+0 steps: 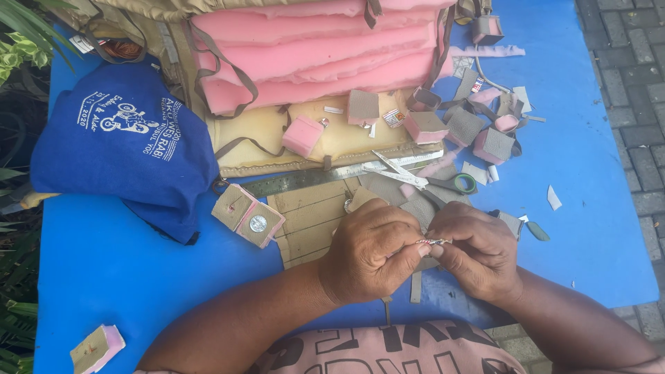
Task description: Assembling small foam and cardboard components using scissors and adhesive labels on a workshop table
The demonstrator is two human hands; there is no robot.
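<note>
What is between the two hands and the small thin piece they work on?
Nothing visible. The left hand and the right hand both pinch the small thin piece directly with bare fingertips, above the cardboard sheet.

Blue worktop [589, 208] with a stack of pink foam sheets [318, 55] at the far edge, bound by brown straps. A blue printed cloth bag [125, 152] lies at the left. A steel ruler [312, 179] and scissors [415, 180] with green-ringed handles lie beside a cardboard sheet [308, 221]. Small foam-and-card blocks [248, 215] and offcuts [485, 138] are scattered about; 1 block [97, 348] lies near the front-left corner.
</note>
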